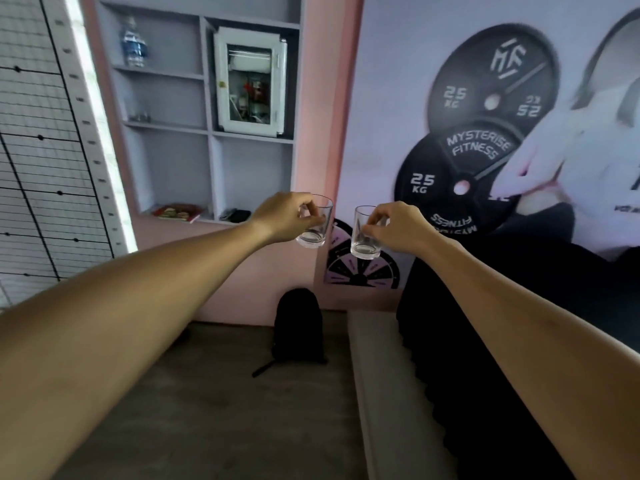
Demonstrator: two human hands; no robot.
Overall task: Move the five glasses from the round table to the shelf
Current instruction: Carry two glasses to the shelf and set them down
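My left hand [287,216] grips a clear empty glass [313,233] near its rim, held upright in the air. My right hand [398,226] holds a second clear glass [363,242] the same way, just right of the first. Both arms are stretched forward at about the same height. The grey wall shelf [207,129] with open compartments stands ahead and to the left, above and beyond my hands. A faint glass object [138,116] sits in its middle left compartment. The round table is out of view.
A water bottle [133,43] stands in the top left compartment, and a white cabinet [251,81] fills the right one. Flat items lie on the bottom shelf [180,213]. A black backpack [299,327] leans on the floor below. A dark seat [467,341] is at right.
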